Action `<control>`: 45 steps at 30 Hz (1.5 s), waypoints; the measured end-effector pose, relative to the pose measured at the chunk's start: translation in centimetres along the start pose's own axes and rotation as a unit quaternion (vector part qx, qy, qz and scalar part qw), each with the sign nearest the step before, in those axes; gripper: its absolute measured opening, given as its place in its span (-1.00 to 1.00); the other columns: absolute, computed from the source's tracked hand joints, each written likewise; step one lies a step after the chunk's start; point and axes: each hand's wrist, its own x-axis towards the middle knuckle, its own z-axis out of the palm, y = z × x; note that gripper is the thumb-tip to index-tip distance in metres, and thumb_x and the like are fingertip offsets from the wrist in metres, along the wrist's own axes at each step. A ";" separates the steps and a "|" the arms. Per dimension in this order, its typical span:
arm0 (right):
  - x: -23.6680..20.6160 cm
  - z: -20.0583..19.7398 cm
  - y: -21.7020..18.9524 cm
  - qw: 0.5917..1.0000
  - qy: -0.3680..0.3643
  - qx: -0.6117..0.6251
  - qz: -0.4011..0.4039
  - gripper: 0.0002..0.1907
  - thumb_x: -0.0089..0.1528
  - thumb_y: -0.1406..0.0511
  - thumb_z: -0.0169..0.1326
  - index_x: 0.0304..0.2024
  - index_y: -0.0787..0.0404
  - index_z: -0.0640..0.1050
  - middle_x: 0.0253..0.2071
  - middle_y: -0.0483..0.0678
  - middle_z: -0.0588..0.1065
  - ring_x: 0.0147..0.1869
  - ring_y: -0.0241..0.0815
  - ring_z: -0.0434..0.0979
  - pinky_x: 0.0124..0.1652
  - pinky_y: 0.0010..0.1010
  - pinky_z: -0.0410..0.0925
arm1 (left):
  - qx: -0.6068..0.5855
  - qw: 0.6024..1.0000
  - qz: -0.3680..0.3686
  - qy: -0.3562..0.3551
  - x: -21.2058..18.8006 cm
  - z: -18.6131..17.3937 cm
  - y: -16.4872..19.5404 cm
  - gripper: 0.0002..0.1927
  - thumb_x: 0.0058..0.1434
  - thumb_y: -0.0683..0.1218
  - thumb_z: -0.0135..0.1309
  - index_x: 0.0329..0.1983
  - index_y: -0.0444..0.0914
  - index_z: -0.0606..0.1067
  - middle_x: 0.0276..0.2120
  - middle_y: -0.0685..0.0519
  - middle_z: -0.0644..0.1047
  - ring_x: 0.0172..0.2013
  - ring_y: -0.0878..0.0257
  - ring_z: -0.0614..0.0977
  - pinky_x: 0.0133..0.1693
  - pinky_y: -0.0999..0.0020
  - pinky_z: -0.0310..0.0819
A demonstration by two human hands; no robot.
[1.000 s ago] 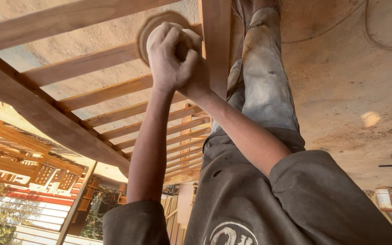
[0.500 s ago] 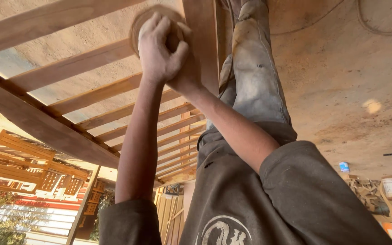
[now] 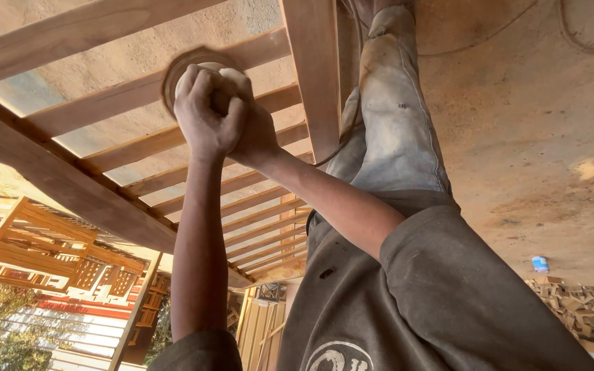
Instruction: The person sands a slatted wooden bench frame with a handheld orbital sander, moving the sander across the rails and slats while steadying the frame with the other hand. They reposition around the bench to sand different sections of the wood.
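I find both hands stacked on one round sanding pad (image 3: 190, 75), left hand (image 3: 204, 113) clenched over it, right hand (image 3: 252, 130) wrapped behind, pad pressed on a wooden slat (image 3: 139, 89) of the slatted frame (image 3: 49, 172). Risk, in my judgement: the pad slides off the narrow slat edge, knuckles striking the neighbouring rail

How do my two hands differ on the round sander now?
The left hand lies in front, fist closed over the round sander; the right hand sits behind it, partly covered. The left forearm runs straight up the picture; the right forearm slants in from the right. Both grip it on a wooden slat.
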 end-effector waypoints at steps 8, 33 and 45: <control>1.8 -5.8 1.7 0.988 0.110 0.005 -0.110 -0.34 0.28 0.20 0.28 0.27 0.18 0.21 0.06 0.06 0.48 0.11 0.06 0.61 0.05 -0.18 0.50 | -0.041 0.998 0.049 -0.008 3.4 5.0 2.9 -0.81 0.03 -0.12 0.13 -0.37 -0.26 0.38 -0.33 -0.08 0.41 -0.27 -0.04 0.52 -0.18 0.06 0.42; 3.4 -7.5 2.1 0.989 0.031 -0.120 -0.082 -0.31 0.18 0.19 0.39 0.23 0.24 0.34 0.17 0.08 0.42 0.28 -0.02 0.47 0.17 -0.22 0.39 | -0.091 0.996 0.010 -0.001 5.0 5.2 3.1 -0.81 0.09 -0.10 0.13 -0.28 -0.23 0.39 -0.27 -0.04 0.42 -0.24 -0.04 0.53 -0.22 0.04 0.41; 4.2 2.2 -4.4 0.972 -0.003 -0.114 -0.203 -0.38 0.16 0.14 0.22 0.08 0.43 0.35 0.01 0.28 0.45 -0.20 0.02 0.66 -0.37 -0.34 0.57 | -0.062 0.993 -0.041 0.091 0.1 -3.5 -5.9 -0.93 0.08 -0.17 0.01 -0.40 -0.21 0.36 -0.37 0.04 0.39 -0.38 0.23 0.47 -0.30 0.26 0.49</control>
